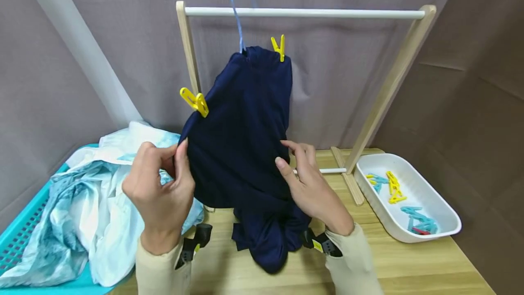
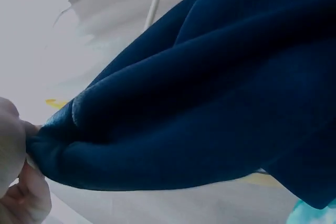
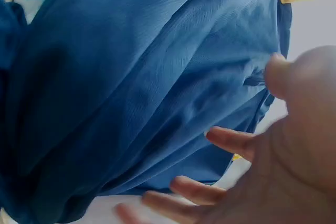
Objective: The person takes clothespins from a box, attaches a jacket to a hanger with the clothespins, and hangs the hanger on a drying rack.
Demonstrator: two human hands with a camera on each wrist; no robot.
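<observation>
A dark navy garment (image 1: 241,140) hangs from a light blue hanger (image 1: 239,17), its lower part bunched on the table. One yellow clothespin (image 1: 280,48) is clipped at its top right, another yellow clothespin (image 1: 195,102) on its left edge. My left hand (image 1: 161,185) pinches that left edge below the clothespin, between thumb and fingers. In the left wrist view, the garment (image 2: 184,124) stretches away from the pinching fingers. My right hand (image 1: 309,181) is at the garment's right side. The right wrist view shows its fingers (image 3: 231,141) spread over the cloth, not curled round it.
The hanger hooks over the white rod (image 1: 327,13) of a wooden rack (image 1: 389,85). At left, a turquoise basket (image 1: 30,226) holds tie-dyed blue and white cloth (image 1: 102,208). A white tray (image 1: 413,236) with yellow, blue and red clothespins stands at right on the wooden table (image 1: 409,267).
</observation>
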